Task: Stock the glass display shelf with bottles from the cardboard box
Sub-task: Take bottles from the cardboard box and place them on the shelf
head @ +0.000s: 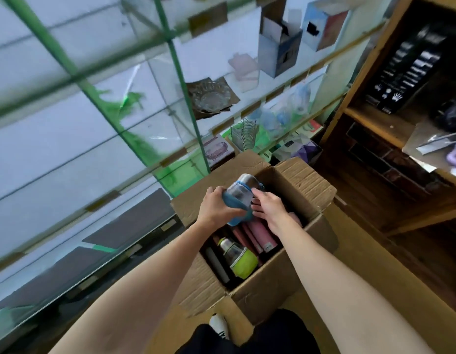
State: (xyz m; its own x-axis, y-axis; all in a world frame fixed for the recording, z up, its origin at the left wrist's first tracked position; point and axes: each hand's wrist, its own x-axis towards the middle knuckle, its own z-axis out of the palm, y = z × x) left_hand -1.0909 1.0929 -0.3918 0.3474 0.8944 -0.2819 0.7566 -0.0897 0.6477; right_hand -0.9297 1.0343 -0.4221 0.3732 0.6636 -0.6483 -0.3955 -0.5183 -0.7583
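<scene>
- The left hand curls round the blue-sleeved lower part of a blue bottle, thumb and fingers wrapped on its side, holding it above the open cardboard box.
- The right hand meets the same bottle from the other side; its thumb lies by the clear middle part near the blue band, and its fingers are loosely bent against the blue sleeve. Whether they truly clasp it or only steady it I cannot tell.
- The blue bottle is tilted, its steel cap end pointing away from the person toward the glass display shelf, its blue base toward the forearms.
- Inside the box lie more bottles: a green bottle with a lime-green sleeve and clear body near the close wall, pink bottles side by side just under the right wrist, and a dark bottle along the left wall.
- The box flaps stand open on all sides.
- The glass shelf with its green frame rises to the left; its near panes look bare, though the view is blurred.
- Further along its tiers sit a glass dish, two cartons and a wire rack.
- A wooden shelf unit stands to the right of the box.
</scene>
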